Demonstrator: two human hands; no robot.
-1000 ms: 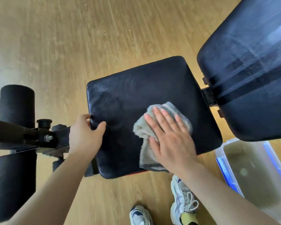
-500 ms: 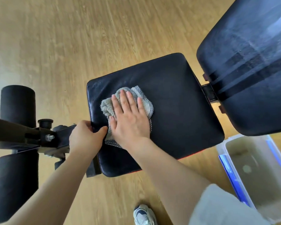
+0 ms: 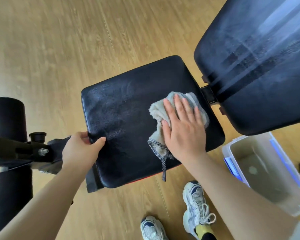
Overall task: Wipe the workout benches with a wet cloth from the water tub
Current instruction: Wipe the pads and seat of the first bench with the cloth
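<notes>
Wood floor (image 3: 59,49) under seat (image 3: 128,118): left hand (image 3: 81,149) grips its corner to steady it, right hand (image 3: 184,129), fingers straight, presses cloth (image 3: 158,110) flat on it, tub (image 3: 225,151) just right for re-wetting.

Your right hand (image 3: 184,130) lies flat, fingers straight, on the grey cloth (image 3: 157,110) at the right of the bench (image 3: 125,118) seat, centre frame. Your left hand (image 3: 80,151) grips the seat's left edge, thumb on top. The water tub (image 3: 231,163) stands on the floor (image 3: 50,49) at lower right, beside your shoes (image 3: 196,201).
</notes>
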